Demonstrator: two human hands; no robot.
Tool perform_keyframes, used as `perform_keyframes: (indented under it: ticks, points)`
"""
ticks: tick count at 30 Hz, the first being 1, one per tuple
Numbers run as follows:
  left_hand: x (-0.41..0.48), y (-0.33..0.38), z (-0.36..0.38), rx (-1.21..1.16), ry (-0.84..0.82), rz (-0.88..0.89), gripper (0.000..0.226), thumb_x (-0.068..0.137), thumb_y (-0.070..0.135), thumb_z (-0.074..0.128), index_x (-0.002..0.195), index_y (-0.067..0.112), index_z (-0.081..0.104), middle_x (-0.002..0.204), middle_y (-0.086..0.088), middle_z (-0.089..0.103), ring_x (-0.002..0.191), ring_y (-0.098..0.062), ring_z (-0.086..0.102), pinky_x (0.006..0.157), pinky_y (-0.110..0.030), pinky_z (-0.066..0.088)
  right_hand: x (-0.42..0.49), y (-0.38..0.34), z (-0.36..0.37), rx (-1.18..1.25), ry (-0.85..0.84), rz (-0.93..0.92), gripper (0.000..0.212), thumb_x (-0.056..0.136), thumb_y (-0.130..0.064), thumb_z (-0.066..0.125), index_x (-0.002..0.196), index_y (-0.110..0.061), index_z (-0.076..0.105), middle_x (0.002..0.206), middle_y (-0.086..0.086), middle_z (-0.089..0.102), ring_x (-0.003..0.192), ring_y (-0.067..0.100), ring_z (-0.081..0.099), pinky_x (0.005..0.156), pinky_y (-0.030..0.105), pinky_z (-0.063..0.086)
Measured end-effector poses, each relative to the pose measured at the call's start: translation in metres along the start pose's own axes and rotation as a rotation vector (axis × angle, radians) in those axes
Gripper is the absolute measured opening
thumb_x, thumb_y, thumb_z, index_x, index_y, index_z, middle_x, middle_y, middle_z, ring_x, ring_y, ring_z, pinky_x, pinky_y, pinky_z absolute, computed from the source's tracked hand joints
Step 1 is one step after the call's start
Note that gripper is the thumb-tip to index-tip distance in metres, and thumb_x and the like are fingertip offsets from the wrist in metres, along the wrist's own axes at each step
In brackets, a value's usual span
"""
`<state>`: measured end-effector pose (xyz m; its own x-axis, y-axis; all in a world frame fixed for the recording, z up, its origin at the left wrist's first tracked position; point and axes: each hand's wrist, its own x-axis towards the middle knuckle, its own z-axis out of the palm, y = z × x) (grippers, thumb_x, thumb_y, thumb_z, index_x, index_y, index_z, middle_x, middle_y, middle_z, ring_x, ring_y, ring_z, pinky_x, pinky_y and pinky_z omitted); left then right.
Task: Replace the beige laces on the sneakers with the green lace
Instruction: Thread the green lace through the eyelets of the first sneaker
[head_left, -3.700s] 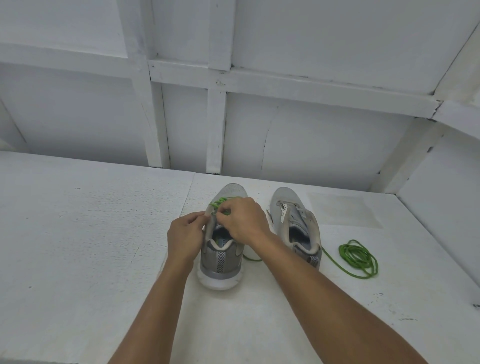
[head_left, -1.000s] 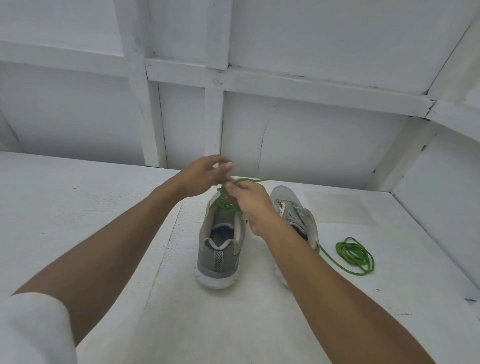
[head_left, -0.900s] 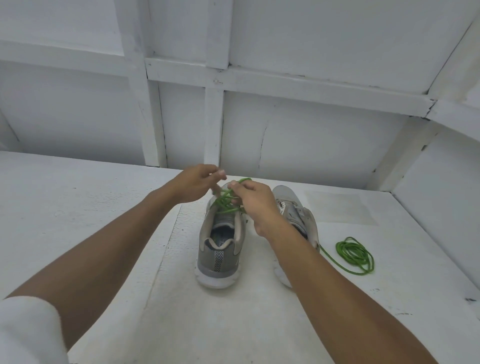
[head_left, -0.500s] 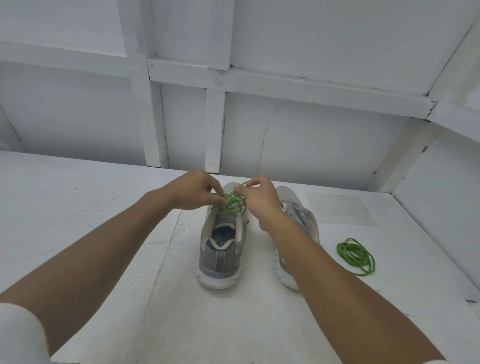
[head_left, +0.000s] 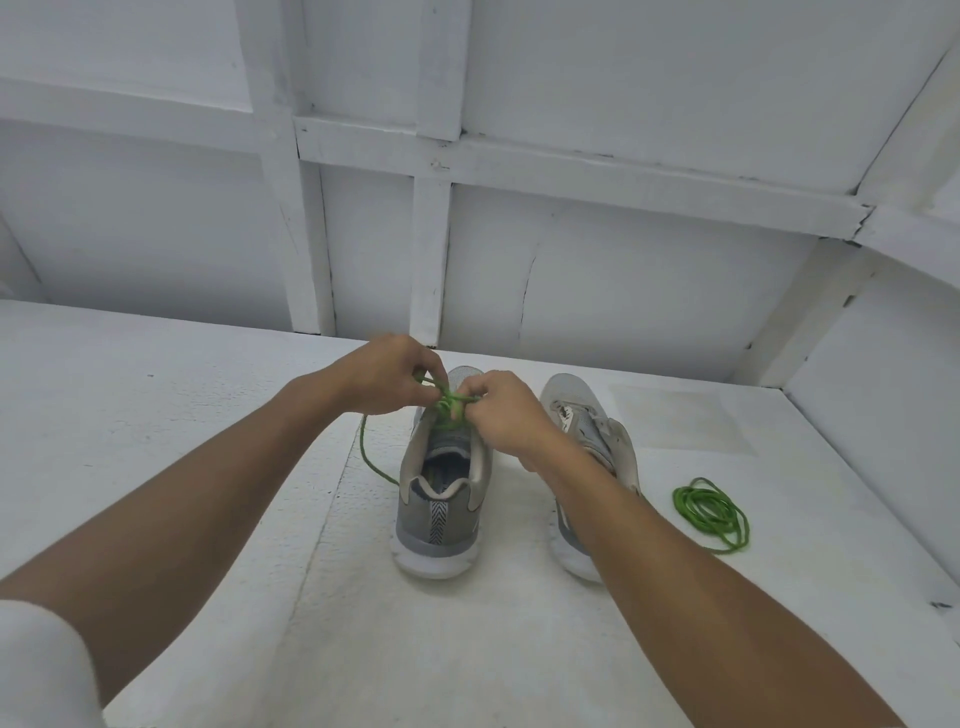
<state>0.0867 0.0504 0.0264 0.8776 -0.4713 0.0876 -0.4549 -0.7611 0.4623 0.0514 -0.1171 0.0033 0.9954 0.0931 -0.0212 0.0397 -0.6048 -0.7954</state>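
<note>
Both arms reach forward from the bottom corners and meet over the laces of the left sneaker (head_left: 441, 499), which sits heel toward the camera on the white tabletop (head_left: 156, 415). The left hand (head_left: 387, 376) comes in from the side, knuckles up and fingers curled down. Its grip is closed to a tight pinch on the green lace (head_left: 449, 402). The right hand (head_left: 501, 413) is right across from it, almost touching, with fingers curled in and pinching the same lace from the other side.

One loose end of the lace hangs off the left side of the shoe and trails onto the tabletop. The bunch of green between the fingertips is pretty tangled, so I honestly can't tell if it's a knot or just loops.

The right sneaker (head_left: 587, 431) stands just beside the first one, half hidden by the right forearm, and its lacing is hard to make out. A coiled green cord (head_left: 711, 512) lies on the tabletop to its right. A white sleeve (head_left: 41, 665) is cut off at the bottom left corner.
</note>
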Motion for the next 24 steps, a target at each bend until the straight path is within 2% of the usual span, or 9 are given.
perform_keyframes:
  ticks: [3, 5, 7, 9, 11, 15, 17, 20, 24]
  points:
    - [0.002, -0.001, 0.004, -0.055, -0.01, -0.001, 0.013, 0.086, 0.021, 0.068, 0.098, 0.021, 0.073, 0.056, 0.007, 0.044, 0.05, -0.008, 0.038, 0.05, -0.021, 0.028, 0.003, 0.005, 0.006, 0.114, 0.109, -0.053, 0.031, 0.073, -0.002, 0.076, 0.058, -0.025, 0.061, 0.057, -0.017, 0.057, 0.062, 0.008, 0.051, 0.063, 0.022, 0.041]
    - [0.003, -0.003, 0.005, -0.076, -0.011, -0.003, 0.014, 0.087, 0.025, 0.069, 0.1, 0.022, 0.073, 0.055, 0.007, 0.044, 0.05, -0.008, 0.037, 0.051, -0.022, 0.028, 0.001, 0.009, 0.007, 0.194, 0.17, -0.077, 0.028, 0.069, -0.017, 0.084, 0.071, -0.027, 0.058, 0.083, -0.008, 0.061, 0.069, 0.009, 0.054, 0.063, 0.022, 0.041]
    - [0.004, -0.006, 0.006, -0.1, -0.013, -0.001, 0.015, 0.088, 0.029, 0.068, 0.101, 0.023, 0.074, 0.052, 0.009, 0.044, 0.047, -0.006, 0.038, 0.049, -0.02, 0.027, -0.002, 0.01, 0.004, 0.279, 0.181, -0.088, 0.017, 0.079, -0.025, 0.078, 0.087, -0.027, 0.063, 0.099, -0.001, 0.061, 0.076, 0.01, 0.056, 0.064, 0.018, 0.041]
    - [0.004, -0.008, 0.006, -0.117, -0.018, 0.002, 0.016, 0.089, 0.029, 0.068, 0.103, 0.024, 0.073, 0.048, 0.012, 0.046, 0.045, -0.003, 0.041, 0.046, -0.015, 0.027, -0.005, 0.008, -0.004, 0.35, 0.176, -0.103, 0.008, 0.091, -0.027, 0.065, 0.095, -0.022, 0.071, 0.097, -0.008, 0.067, 0.078, 0.002, 0.06, 0.068, 0.015, 0.042]
    - [0.005, -0.009, 0.009, -0.118, -0.025, 0.007, 0.018, 0.089, 0.029, 0.068, 0.106, 0.024, 0.073, 0.045, 0.016, 0.048, 0.045, -0.001, 0.043, 0.046, -0.015, 0.029, -0.008, 0.007, -0.012, 0.371, 0.17, -0.083, 0.023, 0.097, -0.034, 0.055, 0.093, -0.021, 0.074, 0.093, -0.012, 0.07, 0.079, -0.004, 0.062, 0.07, 0.015, 0.044]
    - [0.002, -0.009, 0.01, -0.125, -0.016, 0.034, 0.022, 0.09, 0.029, 0.067, 0.111, 0.031, 0.07, 0.047, 0.011, 0.046, 0.045, -0.002, 0.042, 0.046, -0.013, 0.031, -0.007, 0.008, -0.026, 0.352, 0.17, -0.016, 0.043, 0.101, -0.047, 0.041, 0.088, -0.02, 0.072, 0.093, -0.006, 0.072, 0.07, 0.008, 0.064, 0.062, 0.021, 0.045]
    - [0.0, -0.01, 0.009, -0.162, -0.018, 0.036, 0.019, 0.09, 0.03, 0.066, 0.108, 0.033, 0.07, 0.046, 0.012, 0.048, 0.044, -0.003, 0.041, 0.046, -0.013, 0.031, -0.005, 0.009, -0.035, 0.214, 0.196, -0.019, 0.044, 0.1, -0.045, 0.043, 0.085, -0.015, 0.072, 0.083, -0.003, 0.07, 0.06, 0.008, 0.061, 0.06, 0.021, 0.042]
    - [-0.002, -0.017, 0.003, -0.173, -0.019, 0.003, 0.01, 0.09, 0.031, 0.067, 0.096, 0.028, 0.074, 0.046, 0.013, 0.05, 0.043, -0.004, 0.039, 0.046, -0.014, 0.03, -0.003, 0.013, -0.048, -0.19, 0.192, 0.005, 0.048, 0.099, -0.042, 0.049, 0.078, -0.005, 0.071, 0.066, -0.003, 0.064, 0.057, 0.015, 0.056, 0.06, 0.028, 0.042]
    - [-0.005, -0.042, -0.008, -0.121, -0.062, -0.082, 0.006, 0.087, 0.034, 0.069, 0.086, 0.034, 0.075, 0.065, -0.009, 0.064, 0.055, -0.011, 0.045, 0.059, -0.026, 0.037, -0.01, 0.02, -0.053, -0.655, 0.064, 0.129, 0.045, 0.096, -0.038, 0.052, 0.062, -0.008, 0.053, 0.071, 0.007, 0.059, 0.058, 0.021, 0.05, 0.052, 0.027, 0.037]
